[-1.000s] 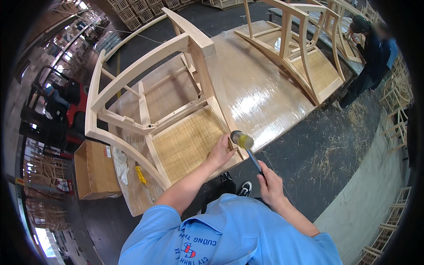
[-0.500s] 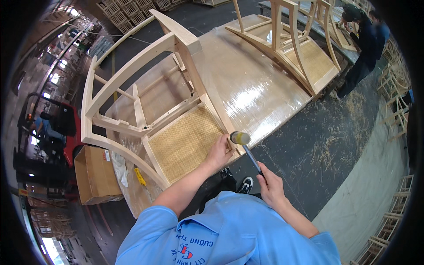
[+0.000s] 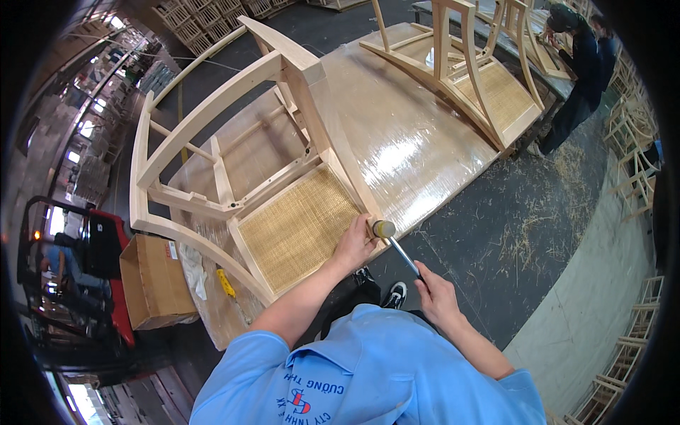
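A pale wooden chair frame with a woven cane panel lies on the worktable in front of me. My left hand is at the panel's near right corner, its fingers closed against the wooden rail. Whatever they pinch there is hidden. Close beside those fingertips is the yellowish head of a mallet, at the corner of the frame. My right hand is wrapped round the dark grip end of its metal handle.
Plastic film covers the worktable. A second chair frame lies at its far right. A yellow cutter and a cardboard box are on the left, near a red forklift. Another person works at the far right.
The mallet head has dropped slightly toward the frame corner and my left fingers. The forklift on the left has shifted left and downward. My left hand stays at the corner.
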Tool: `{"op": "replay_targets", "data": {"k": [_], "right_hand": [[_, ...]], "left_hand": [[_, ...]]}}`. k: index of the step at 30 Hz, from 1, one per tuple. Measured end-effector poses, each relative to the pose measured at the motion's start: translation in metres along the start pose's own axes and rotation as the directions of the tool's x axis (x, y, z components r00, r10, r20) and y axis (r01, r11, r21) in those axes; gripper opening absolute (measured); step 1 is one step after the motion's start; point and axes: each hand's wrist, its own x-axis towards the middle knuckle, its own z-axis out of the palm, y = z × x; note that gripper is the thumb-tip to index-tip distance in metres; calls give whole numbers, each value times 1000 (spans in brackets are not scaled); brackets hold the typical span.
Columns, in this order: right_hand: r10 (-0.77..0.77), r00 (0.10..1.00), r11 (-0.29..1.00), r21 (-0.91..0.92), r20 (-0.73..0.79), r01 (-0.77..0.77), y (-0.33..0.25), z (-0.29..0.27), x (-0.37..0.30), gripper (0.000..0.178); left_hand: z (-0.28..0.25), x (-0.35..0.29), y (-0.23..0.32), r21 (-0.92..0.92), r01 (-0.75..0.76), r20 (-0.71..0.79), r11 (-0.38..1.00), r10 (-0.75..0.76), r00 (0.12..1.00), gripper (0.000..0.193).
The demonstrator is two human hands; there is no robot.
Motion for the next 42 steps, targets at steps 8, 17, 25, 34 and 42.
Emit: {"op": "replay_targets", "data": {"k": [8,17,25,34,42], "right_hand": [[112,978,988,125,-176,-91,-3,-36,-14,42],[175,983,979,116,-51,-168,-1,-9,15,45],[-9,999,990,144,41,3,-50,26,123,46],[-407,898,911,0,-168,413,-116,28,215,59],[-248,968,956,-155,37,250,-88,56,245,63]], "left_hand": [[-61,11,-39,-210,141,-258,968,-194,946,53],[-132,84,-55,-161,117,-441,980,-178,880,59],[-142,160,-78,-116,183,-284,976,-209,936,66],[-139,166,-104,31,116,-209,993,-107,972,60],[-144,161,-100,29,118,-117,993,-114,987,60]]}}
